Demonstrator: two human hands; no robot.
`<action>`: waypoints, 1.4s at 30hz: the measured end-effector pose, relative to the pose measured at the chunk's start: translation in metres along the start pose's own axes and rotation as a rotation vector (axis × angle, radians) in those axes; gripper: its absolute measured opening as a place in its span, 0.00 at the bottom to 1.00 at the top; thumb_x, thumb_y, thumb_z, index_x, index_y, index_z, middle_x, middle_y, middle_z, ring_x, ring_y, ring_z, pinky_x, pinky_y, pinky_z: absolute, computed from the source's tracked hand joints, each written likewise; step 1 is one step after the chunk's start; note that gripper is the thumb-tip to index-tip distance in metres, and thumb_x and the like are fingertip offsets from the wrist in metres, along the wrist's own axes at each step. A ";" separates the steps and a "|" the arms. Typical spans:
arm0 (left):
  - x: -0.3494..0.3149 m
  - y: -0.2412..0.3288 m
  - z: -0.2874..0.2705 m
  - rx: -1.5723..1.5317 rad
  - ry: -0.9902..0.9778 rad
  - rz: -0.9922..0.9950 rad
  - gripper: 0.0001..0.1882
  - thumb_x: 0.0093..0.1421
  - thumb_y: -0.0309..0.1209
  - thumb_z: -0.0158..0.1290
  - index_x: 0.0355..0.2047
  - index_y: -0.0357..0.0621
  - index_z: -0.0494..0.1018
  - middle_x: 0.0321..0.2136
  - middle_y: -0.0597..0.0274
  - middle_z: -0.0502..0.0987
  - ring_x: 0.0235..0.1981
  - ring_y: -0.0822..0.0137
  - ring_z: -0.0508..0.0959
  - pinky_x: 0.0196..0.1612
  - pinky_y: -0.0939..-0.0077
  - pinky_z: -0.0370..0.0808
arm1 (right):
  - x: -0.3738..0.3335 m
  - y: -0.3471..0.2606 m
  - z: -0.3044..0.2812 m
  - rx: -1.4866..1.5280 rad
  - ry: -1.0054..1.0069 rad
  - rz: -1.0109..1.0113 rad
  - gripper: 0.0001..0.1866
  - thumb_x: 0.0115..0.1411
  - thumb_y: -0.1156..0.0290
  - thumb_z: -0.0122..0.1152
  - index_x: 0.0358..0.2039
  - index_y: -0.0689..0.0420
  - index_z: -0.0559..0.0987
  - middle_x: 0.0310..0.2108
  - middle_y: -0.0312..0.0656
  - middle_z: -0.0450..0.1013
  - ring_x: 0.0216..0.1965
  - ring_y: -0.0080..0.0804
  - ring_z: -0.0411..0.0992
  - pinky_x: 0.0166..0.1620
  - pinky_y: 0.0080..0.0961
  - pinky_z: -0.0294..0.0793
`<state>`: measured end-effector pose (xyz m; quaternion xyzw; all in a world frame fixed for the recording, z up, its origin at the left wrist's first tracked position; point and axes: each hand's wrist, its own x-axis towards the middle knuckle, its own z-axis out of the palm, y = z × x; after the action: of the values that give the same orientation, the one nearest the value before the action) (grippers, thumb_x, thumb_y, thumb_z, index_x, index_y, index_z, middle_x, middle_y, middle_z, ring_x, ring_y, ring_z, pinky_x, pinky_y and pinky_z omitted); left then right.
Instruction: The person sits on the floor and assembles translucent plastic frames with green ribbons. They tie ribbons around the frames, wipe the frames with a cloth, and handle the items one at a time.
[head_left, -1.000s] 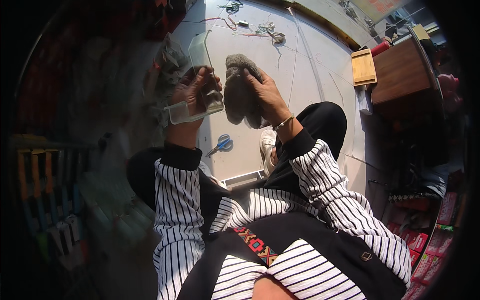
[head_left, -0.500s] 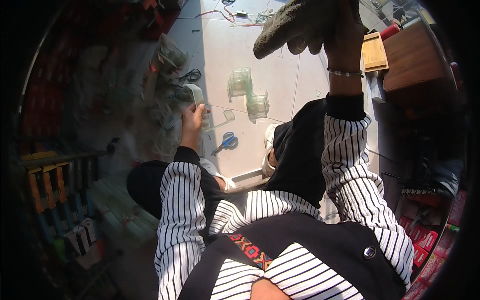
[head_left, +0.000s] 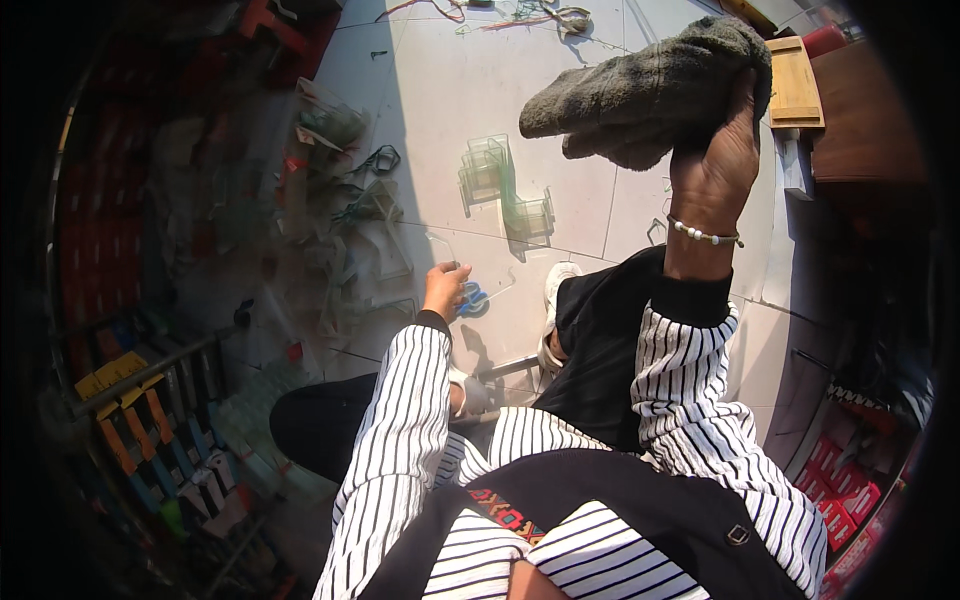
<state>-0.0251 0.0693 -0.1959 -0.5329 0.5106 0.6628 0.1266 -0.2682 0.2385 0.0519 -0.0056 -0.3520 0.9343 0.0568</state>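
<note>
My left hand (head_left: pixel 446 289) reaches low over the floor, fingers pinched on a thin clear plastic bent strip (head_left: pixel 505 287) that is hard to make out against the tiles. Blue-handled scissors (head_left: pixel 474 300) lie right beside these fingers. Raised at the upper right, my right hand (head_left: pixel 722 165) grips a folded grey-brown cloth (head_left: pixel 650 92); my thumb shows and the other fingers are hidden by the cloth. Ahead, between the hands, stand clear greenish plastic stepped holders (head_left: pixel 506 195) on the tiled floor.
A jumble of clear plastic pieces (head_left: pixel 375 235) lies in shade on the left. A wooden block (head_left: pixel 796 84) sits at the far right by a brown box (head_left: pixel 868 120). Hanging tools and packages (head_left: pixel 150 420) fill the near left. Wires (head_left: pixel 545 18) lie at the far edge.
My left hand has come down and right, from the clear plastic piece it held to the bent strip by the scissors. My right hand with the cloth has moved nearer and slightly right.
</note>
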 end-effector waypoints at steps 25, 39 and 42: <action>0.168 0.013 0.056 0.055 -0.016 0.587 0.24 0.55 0.33 0.52 0.50 0.31 0.67 0.39 0.44 0.76 0.40 0.59 0.77 0.45 0.72 0.71 | -0.063 0.000 0.000 -0.103 0.126 0.195 0.22 0.65 0.57 0.42 0.58 0.50 0.63 0.57 0.42 0.61 0.59 0.40 0.59 0.58 0.46 0.63; 0.055 0.005 -0.076 0.283 -0.132 0.166 0.22 0.60 0.38 0.49 0.49 0.36 0.67 0.33 0.58 0.75 0.33 0.69 0.74 0.31 0.73 0.72 | -0.099 0.061 0.055 0.070 -0.080 0.047 0.23 0.56 0.71 0.59 0.49 0.64 0.63 0.43 0.45 0.67 0.44 0.28 0.66 0.47 0.23 0.69; 0.043 0.020 -0.124 0.341 -0.131 0.214 0.21 0.61 0.39 0.48 0.48 0.36 0.67 0.33 0.59 0.75 0.33 0.69 0.74 0.31 0.73 0.72 | -0.099 0.064 0.069 -0.123 0.021 -0.049 0.27 0.51 0.81 0.58 0.51 0.62 0.62 0.47 0.48 0.61 0.48 0.38 0.63 0.52 0.28 0.64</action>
<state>0.0154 -0.0566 -0.2097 -0.4021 0.6598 0.6096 0.1769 -0.1800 0.1344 0.0589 -0.0102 -0.4082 0.9090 0.0829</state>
